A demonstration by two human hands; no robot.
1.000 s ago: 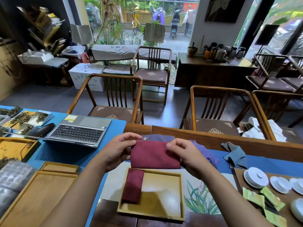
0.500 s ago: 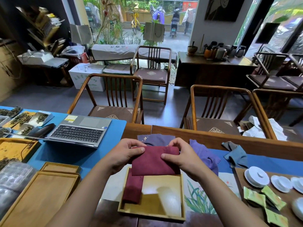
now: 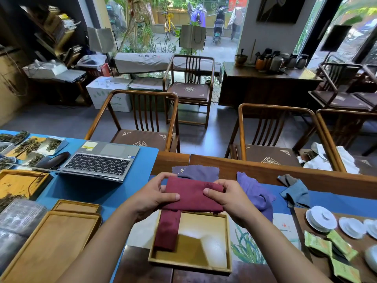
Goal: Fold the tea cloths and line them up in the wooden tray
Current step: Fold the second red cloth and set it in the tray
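**A:** Status of the hands?

**B:** The left hand and right hand each pinch one end of the maroon cloth, thumb on top, remaining fingers curled behind and beneath. The cloth is part-folded and held in the air over the far rim of the wooden tray.

**A:** Contents of the tray?

**B:** One folded maroon cloth lies along the left wall. The rest of the floor is bare.

**A:** Probable faults from here?

**B:** Three, in my judgement. First: the lower edge of the held cloth hangs uneven, so the next fold may come out skewed. Second: a loosened pinch would let the layers slide apart. Third: lowering the cloth too far left would overlap or drag the placed one out of line.

**A:** Clearance?

**B:** Ample to the right inside the tray. Its walls are low but can catch a trailing edge. Beyond the hands, the purple cloths lie near on the table; the white lidded cups sit well apart at right, the laptop well apart at left.
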